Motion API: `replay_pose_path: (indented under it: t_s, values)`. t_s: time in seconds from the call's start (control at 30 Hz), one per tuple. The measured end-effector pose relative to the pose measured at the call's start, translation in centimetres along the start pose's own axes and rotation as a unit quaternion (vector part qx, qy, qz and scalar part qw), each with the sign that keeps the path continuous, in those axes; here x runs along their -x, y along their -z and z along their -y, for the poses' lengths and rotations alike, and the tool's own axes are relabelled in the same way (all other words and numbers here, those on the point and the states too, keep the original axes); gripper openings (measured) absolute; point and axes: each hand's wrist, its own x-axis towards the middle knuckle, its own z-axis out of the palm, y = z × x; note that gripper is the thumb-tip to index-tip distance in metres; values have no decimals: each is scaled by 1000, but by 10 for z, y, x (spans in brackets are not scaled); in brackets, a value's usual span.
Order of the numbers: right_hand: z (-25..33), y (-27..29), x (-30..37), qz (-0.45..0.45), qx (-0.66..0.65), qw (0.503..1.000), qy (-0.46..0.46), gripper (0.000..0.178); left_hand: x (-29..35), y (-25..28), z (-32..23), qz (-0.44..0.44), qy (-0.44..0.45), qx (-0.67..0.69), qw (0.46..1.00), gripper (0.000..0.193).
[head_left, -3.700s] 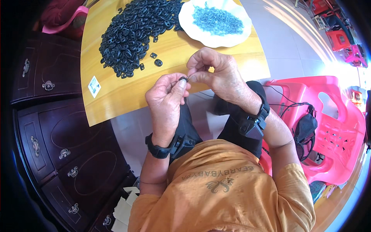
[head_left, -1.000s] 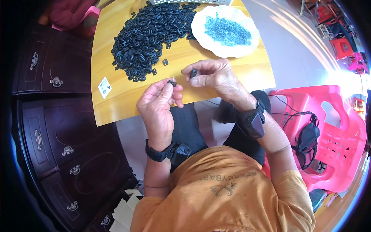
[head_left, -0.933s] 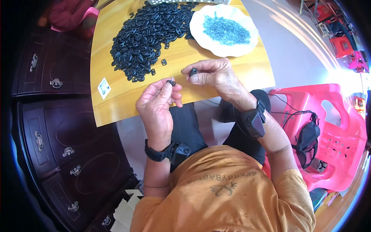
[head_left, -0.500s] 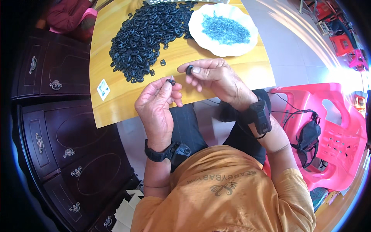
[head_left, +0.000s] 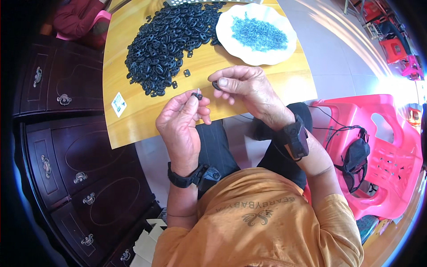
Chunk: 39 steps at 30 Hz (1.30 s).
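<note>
My left hand (head_left: 180,122) pinches a small black plastic part (head_left: 196,95) between thumb and fingertips, over the table's near edge. A thin silvery bit stands upright out of that part. To its right, my right hand (head_left: 255,91) holds a black oval plastic piece (head_left: 216,85), mostly covered by thumb and fingers. The two parts are apart. Beyond my hands spreads a heap of black two-holed plastic pieces (head_left: 171,40). A white scalloped dish (head_left: 226,43) at the far right holds many thin silvery-blue bits (head_left: 260,34), too small to make out singly.
The wooden table (head_left: 129,127) carries a small white label (head_left: 118,104) at its left. A dark drawer cabinet (head_left: 93,169) stands on the left. At the right is a pink plastic chair (head_left: 387,178) with a black strapped item (head_left: 356,158) and cables. Another person's red sleeve (head_left: 78,20) shows at far left.
My right hand has turned slightly, and the oval piece in it has tilted and shows less. The left hand keeps its pinch almost unmoved.
</note>
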Motion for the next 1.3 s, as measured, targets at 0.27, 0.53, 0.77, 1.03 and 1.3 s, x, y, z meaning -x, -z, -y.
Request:
replay_pose_path:
  t_s: [0.27,0.53,0.77,1.03,1.3]
  values:
    - [-1,0,3,-14,34,999,32,23,2,-3,0,5,1,1,1000,15]
    - [1,-2,4,-20,80,996,36,19,3,-3,5,19,11,-5,1000,15]
    - [-2,-5,8,-21,163,982,90,19,3,-3,10,17,28,-5,999,15]
    - [-2,0,5,-26,92,993,75,20,6,-7,8,10,21,-10,1000,15]
    - [1,3,1,-9,-6,1000,1,19,10,-13,7,-13,31,-31,999,15]
